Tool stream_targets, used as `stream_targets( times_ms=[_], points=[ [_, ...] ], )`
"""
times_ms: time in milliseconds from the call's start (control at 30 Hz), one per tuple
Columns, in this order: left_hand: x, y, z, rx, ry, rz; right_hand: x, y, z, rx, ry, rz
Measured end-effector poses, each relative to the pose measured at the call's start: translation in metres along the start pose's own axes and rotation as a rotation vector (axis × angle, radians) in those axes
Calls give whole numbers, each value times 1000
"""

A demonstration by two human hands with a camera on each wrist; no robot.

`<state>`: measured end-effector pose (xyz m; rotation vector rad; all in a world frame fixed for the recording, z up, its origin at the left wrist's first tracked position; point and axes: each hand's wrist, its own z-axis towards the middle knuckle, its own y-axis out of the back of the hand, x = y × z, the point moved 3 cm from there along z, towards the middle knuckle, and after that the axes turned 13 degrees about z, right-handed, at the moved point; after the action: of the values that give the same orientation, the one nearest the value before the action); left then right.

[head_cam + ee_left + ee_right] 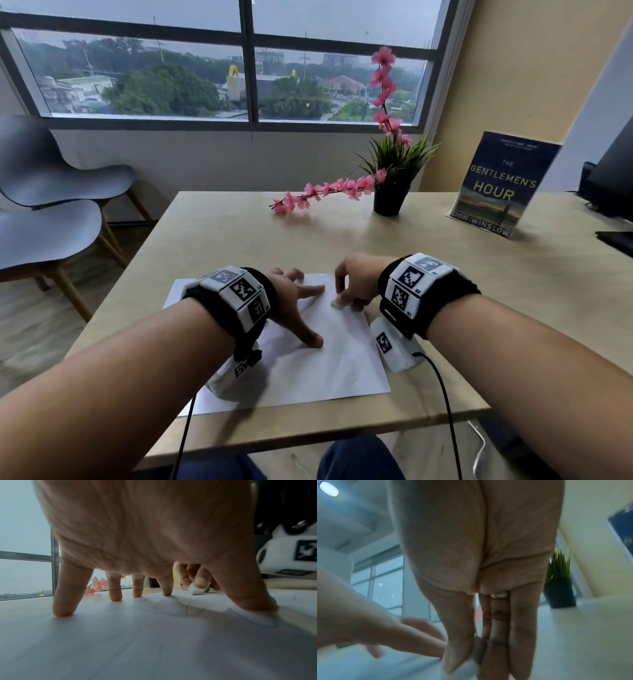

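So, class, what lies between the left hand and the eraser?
Between left hand and eraser: white paper carrying a faint pencil scribble, in the left wrist view.

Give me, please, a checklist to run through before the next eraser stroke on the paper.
1. Left hand pins paper with spread fingertips: ok.
2. Right hand pinches eraser: ok.
3. Eraser tip on paper: ok.
4. Pencil lines gone: not ok; faint loops show near the left hand.
5. Paper free of creases: cannot tell.
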<state>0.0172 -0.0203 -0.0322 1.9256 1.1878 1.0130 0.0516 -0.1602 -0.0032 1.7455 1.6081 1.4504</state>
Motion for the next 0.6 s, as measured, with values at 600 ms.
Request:
stream_targets(
  times_ms=[600],
  points=[
    [0,3,-3,11,10,0,6,-11,-10,43,78,-65]
  ],
)
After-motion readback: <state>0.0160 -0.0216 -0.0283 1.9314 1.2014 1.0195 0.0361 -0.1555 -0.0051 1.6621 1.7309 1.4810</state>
